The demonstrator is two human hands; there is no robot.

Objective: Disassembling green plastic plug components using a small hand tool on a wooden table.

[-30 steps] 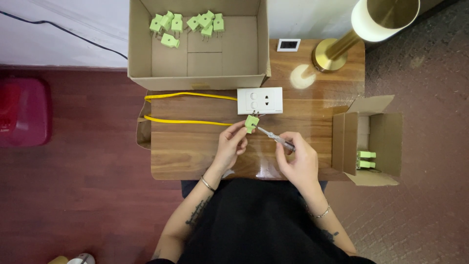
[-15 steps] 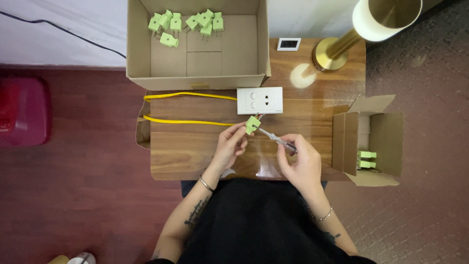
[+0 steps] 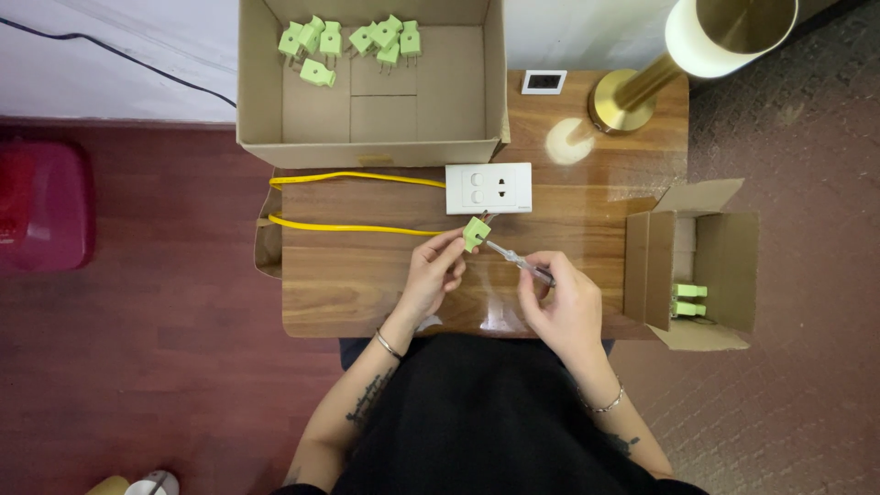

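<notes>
My left hand (image 3: 433,271) pinches a small green plug (image 3: 476,232) over the wooden table (image 3: 348,284). A yellow cable (image 3: 353,227) runs from the plug leftward across the table and loops back. My right hand (image 3: 561,302) grips a thin screwdriver (image 3: 515,260), whose tip points at the plug. A white wall socket plate (image 3: 489,188) lies just beyond the plug.
A large open cardboard box (image 3: 275,101) at the table's far edge holds several green plugs (image 3: 353,41). A smaller open box (image 3: 724,266) at the right holds two more. A brass lamp (image 3: 623,96), a small white square device (image 3: 544,82) and a red object (image 3: 41,202) on the floor are nearby.
</notes>
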